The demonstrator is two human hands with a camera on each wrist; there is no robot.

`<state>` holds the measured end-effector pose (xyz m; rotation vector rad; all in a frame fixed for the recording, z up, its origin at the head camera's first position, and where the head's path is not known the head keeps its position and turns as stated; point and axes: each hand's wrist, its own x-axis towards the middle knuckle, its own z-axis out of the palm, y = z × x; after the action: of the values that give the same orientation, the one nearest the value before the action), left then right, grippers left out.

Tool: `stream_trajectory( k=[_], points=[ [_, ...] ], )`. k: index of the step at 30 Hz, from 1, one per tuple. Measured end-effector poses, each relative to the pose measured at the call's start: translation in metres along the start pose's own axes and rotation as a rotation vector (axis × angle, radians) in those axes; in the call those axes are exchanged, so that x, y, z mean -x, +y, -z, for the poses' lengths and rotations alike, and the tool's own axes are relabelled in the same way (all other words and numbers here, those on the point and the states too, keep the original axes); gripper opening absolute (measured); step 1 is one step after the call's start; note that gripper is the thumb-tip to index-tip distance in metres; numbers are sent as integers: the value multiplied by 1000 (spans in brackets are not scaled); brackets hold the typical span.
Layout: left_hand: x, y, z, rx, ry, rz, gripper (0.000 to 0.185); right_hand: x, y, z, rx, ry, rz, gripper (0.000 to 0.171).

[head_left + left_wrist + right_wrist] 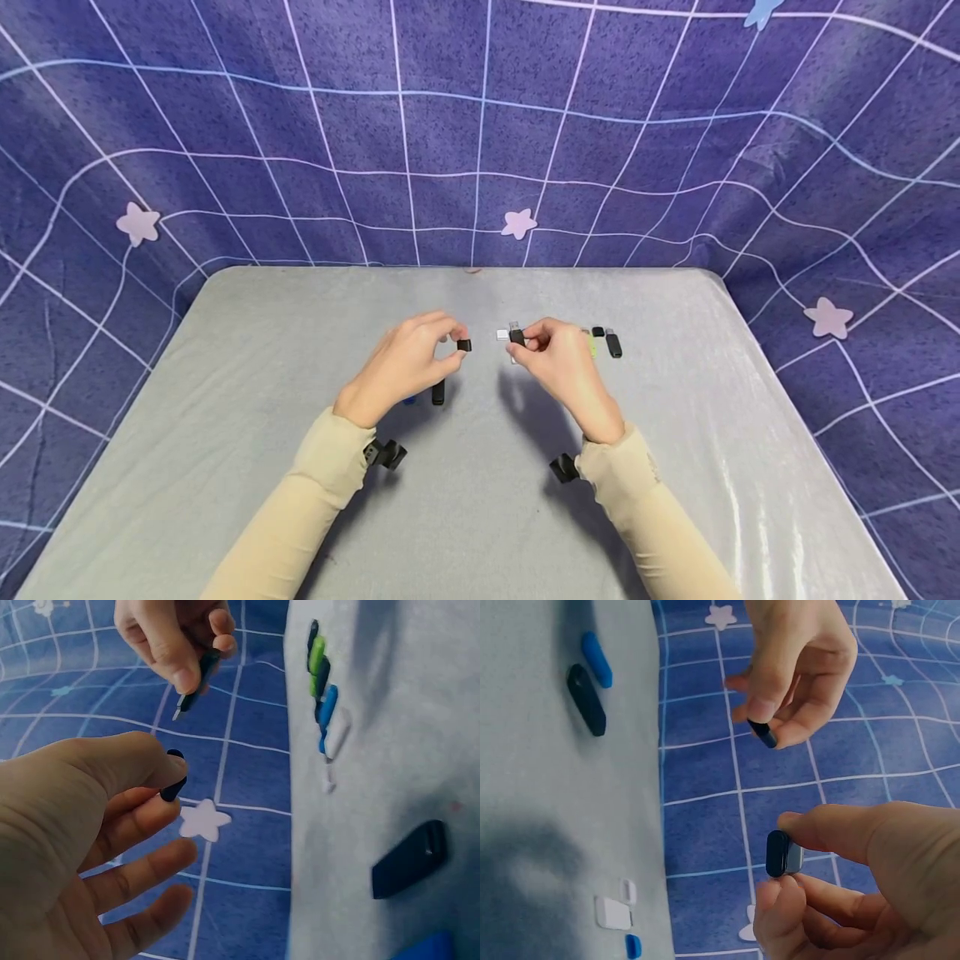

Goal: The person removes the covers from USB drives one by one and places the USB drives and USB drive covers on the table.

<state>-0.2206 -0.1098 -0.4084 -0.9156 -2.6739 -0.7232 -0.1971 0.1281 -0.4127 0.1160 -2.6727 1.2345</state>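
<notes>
My left hand (405,358) pinches a small black cap (464,345) between thumb and forefinger; in the left wrist view its other fingers are spread apart. Facing it, my right hand (564,360) grips a black USB flash drive (517,336) between thumb and fingers, its bare metal plug exposed. A gap separates the cap from the drive, and both are held up above the table. On the cloth beneath the left hand lie a black stick (411,859) and a blue one (597,658). Near the right hand is a white piece (502,335), with another white piece partly hidden.
Right of the right hand lie a black USB drive (614,344), a black cap (597,332) and a partly covered lime-green drive (591,343). A grey cloth covers the table (480,517). Behind and beside it hangs a blue gridded curtain (450,133) with stars.
</notes>
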Motion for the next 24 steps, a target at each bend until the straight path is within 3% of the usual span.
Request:
stream_trajectory(
  k=[12,24],
  points=[
    [-7,-18,-14,-29,-87,56,19,-9,9,-16,-5,-60,-89,27],
    [-17,-27,-23,-63,-149,68,19,-18,12,-28,25,-40,-113,27]
  ],
)
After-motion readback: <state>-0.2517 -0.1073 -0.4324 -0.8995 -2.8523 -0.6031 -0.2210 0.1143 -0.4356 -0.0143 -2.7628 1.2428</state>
